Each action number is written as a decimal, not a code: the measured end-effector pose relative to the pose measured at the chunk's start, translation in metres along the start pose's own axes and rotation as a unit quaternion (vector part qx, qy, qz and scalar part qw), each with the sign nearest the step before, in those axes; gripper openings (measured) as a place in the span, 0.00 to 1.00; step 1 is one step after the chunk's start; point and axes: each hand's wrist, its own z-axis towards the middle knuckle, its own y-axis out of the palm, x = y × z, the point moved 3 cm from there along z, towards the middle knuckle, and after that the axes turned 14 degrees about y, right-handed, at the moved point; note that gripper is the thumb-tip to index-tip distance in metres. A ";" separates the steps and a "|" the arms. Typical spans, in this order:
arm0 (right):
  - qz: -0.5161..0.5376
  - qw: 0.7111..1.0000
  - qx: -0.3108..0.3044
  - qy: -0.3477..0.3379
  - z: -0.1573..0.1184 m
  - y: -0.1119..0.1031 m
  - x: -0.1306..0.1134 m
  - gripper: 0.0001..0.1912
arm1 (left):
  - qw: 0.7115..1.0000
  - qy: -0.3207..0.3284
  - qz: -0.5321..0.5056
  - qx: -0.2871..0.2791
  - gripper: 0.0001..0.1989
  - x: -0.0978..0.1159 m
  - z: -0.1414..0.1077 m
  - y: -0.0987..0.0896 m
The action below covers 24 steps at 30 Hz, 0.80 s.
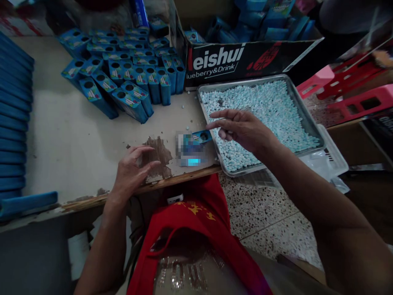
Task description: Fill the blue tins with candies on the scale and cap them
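Note:
My left hand (135, 168) is over the front edge of the table, thumb and fingers curved apart with nothing between them. My right hand (238, 129) hovers above the near left part of a metal tray (307, 119) full of small pale blue and white candies (260, 110). Its index and middle fingers stretch leftward, and I see nothing held in it. Close to those fingertips is a blue candy box (203, 136) with a round hole. It is on or beside a small device (192, 153) with a bright cyan patch, blurred out in the picture.
Several blue boxes with round holes (138, 78) stand grouped at the back. More are stacked along the left side (14, 123). A black carton (221, 61) holding blue packs is behind the tray. Red plastic stools (362, 102) are at the right. Loose candies (187, 128) lie on the table.

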 end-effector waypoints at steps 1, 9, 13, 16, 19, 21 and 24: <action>0.003 1.000 0.002 0.003 0.001 -0.003 0.000 0.10 | 1.000 0.000 -0.002 0.001 0.21 0.001 0.000 0.001; -0.152 0.986 -0.039 -0.053 0.004 0.007 -0.005 0.14 | 1.000 0.007 -0.009 -0.008 0.17 0.016 0.009 0.008; -0.213 0.972 -0.016 -0.097 0.009 0.015 -0.001 0.16 | 0.999 0.033 -0.008 0.000 0.19 0.023 0.021 0.010; -0.205 0.974 -0.012 -0.097 0.011 0.014 0.002 0.16 | 0.999 0.050 -0.013 0.002 0.19 0.027 0.029 0.010; -0.199 0.976 -0.012 -0.090 0.009 0.013 0.002 0.14 | 0.998 0.061 -0.018 -0.002 0.21 0.030 0.037 0.014; -0.190 0.978 -0.008 -0.085 0.006 0.015 -0.001 0.13 | 0.997 0.070 -0.017 0.000 0.27 0.035 0.045 0.022; -0.121 0.990 0.004 -0.074 0.001 0.013 -0.006 0.16 | 0.995 0.103 0.009 -0.003 0.40 0.053 0.062 0.043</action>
